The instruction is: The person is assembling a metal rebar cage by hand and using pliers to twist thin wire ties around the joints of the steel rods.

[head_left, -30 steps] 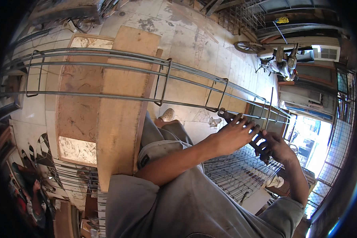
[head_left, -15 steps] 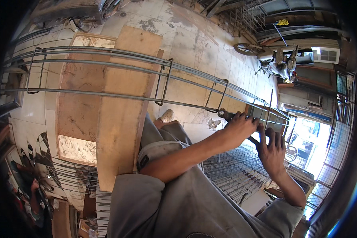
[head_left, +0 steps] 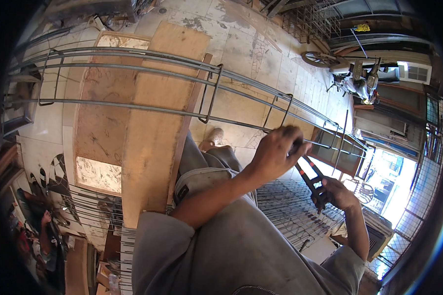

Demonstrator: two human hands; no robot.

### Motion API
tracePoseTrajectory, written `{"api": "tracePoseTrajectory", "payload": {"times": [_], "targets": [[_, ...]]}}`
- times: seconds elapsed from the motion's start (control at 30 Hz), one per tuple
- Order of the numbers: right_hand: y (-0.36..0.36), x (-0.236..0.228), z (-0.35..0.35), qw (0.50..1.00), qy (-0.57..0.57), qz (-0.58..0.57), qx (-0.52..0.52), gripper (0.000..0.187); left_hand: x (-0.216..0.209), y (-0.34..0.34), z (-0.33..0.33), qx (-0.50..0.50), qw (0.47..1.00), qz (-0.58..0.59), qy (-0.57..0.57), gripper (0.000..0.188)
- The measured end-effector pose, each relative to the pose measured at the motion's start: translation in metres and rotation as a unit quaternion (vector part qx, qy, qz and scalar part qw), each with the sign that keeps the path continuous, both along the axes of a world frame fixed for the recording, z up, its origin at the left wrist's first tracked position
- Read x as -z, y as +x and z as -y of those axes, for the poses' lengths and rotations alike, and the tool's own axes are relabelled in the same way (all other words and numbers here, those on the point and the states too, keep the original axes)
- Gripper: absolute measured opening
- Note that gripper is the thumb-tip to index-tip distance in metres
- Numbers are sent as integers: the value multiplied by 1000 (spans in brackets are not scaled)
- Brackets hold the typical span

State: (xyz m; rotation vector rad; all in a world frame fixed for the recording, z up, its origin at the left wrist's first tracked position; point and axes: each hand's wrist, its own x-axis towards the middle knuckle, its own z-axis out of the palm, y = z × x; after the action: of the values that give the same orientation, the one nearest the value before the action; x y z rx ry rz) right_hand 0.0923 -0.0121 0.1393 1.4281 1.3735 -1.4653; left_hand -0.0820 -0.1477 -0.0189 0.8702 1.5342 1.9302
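Observation:
A long cage of steel bars [head_left: 147,107] with bent wire stirrups [head_left: 212,93] runs across in front of me. My left hand [head_left: 276,153] is at its lower bar, beside a stirrup corner, with the fingers curled in. The hand covers the corner, and whatever the fingers hold is hidden. Lower and to the right, my right hand [head_left: 340,193] grips black pincers [head_left: 310,178] with orange bands on their two spread arms. The pincers are tilted, their upper ends close to my left fingertips and apart from the cage.
Wooden boards [head_left: 152,108] lie under the cage at left. More steel bars [head_left: 295,209] are stacked below my hands. A motorcycle [head_left: 352,78] stands at far right, near a bright doorway [head_left: 391,172]. Another person's arm [head_left: 45,231] shows at lower left.
The pincers have come away from the stirrup corner, down and right, in my right hand. My left hand has left the pincers and moved left to the lower bar. The view has shifted slightly.

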Motion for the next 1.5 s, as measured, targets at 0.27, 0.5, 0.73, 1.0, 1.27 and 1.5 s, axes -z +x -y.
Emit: {"api": "tracePoseTrajectory", "payload": {"times": [0.27, 0.5, 0.73, 1.0, 1.27, 1.5], "targets": [[63, 22, 58, 996, 15, -47, -77, 41, 27, 48, -6, 269, 923, -206, -183, 55], [108, 46, 69, 969, 63, -131, -199, 36, 40, 75, -12, 463, 866, 174, -69, 41], [165, 82, 54, 925, 77, -360, -95, 42, 4, 75, 3, 69, 946, 316, 33, 45], [126, 55, 1, 919, -146, -342, -128, 33, -23, 51, 34, -302, 816, 403, 281, 41], [47, 11, -11, 660, 404, -243, -586, 32, 38, 92, 60, -391, 862, 322, 18, 26], [-6, -3, -12, 470, 536, -188, -675, 27, 72, 91, -2, -276, 920, 277, -3, 34]]}}
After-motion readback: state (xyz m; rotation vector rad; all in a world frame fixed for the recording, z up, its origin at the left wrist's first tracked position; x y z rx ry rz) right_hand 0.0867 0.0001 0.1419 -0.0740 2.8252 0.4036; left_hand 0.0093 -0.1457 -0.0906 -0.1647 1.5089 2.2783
